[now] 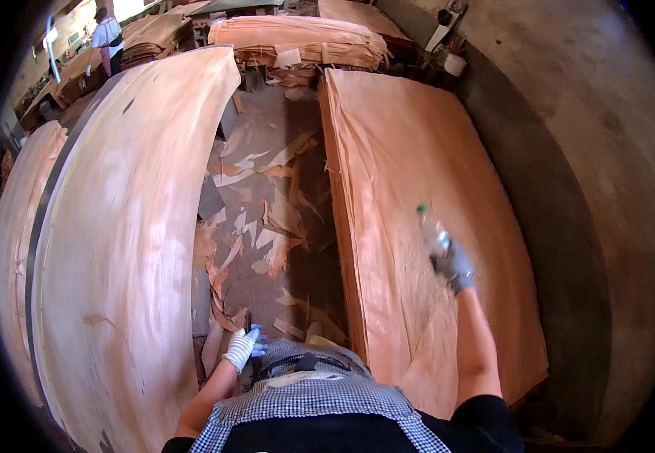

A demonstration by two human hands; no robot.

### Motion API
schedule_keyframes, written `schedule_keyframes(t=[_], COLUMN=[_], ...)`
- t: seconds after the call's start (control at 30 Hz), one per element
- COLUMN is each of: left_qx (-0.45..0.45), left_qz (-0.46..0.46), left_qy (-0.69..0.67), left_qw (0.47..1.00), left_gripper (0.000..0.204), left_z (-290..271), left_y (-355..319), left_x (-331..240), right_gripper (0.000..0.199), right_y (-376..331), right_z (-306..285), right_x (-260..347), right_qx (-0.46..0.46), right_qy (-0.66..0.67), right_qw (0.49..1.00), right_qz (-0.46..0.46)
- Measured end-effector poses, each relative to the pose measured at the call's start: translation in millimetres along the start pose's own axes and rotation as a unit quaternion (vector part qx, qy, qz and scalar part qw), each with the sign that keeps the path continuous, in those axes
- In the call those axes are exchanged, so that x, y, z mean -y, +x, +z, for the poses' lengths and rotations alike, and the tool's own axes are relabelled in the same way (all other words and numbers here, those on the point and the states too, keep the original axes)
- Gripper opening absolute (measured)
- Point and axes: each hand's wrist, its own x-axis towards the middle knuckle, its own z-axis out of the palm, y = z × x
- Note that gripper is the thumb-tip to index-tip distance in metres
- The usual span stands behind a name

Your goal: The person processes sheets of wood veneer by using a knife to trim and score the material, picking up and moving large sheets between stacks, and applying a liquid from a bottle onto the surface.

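- Our right hand [456,266], in a grey glove, is closed around a clear plastic bottle [432,230] with a green cap, held out over the veneer stack [410,189] that lies under and ahead of it.
- Our left hand [241,349], in a white knit glove, hangs low by our waist with its fingers curled around a small dark object [248,326]; we cannot tell what that object is.
- Between our hands, the floor [267,219] is strewn with torn veneer scraps [263,249].
- To the left of our left hand, a broad sheet of veneer [131,226] lies on a counter, with another pile [18,219] further left.
- Far ahead of both hands sit more veneer stacks [297,38], and a person [106,38] stands at the far left.
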Motion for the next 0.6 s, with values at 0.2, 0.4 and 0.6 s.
schedule_keyframes(t=[0.2, 0.4, 0.6], left_qx=[-0.127, -0.133, -0.021], left_qz=[0.007, -0.026, -0.045], left_qy=[-0.052, -0.003, 0.075], left_qw=[0.99, 0.991, 0.996], left_gripper=[0.026, 0.018, 0.023], left_z=[12, 45, 105], left_y=[55, 140, 326], left_x=[-59, -152, -264], right_gripper=[0.051, 0.042, 0.039], right_y=[109, 44, -1], right_z=[-19, 120, 166], right_x=[26, -57, -42], right_qx=[-0.047, 0.206, 0.077], right_qy=[0.09, 0.368, 0.505], right_qw=[0.994, 0.893, 0.812], right_qz=[-0.043, 0.159, 0.282])
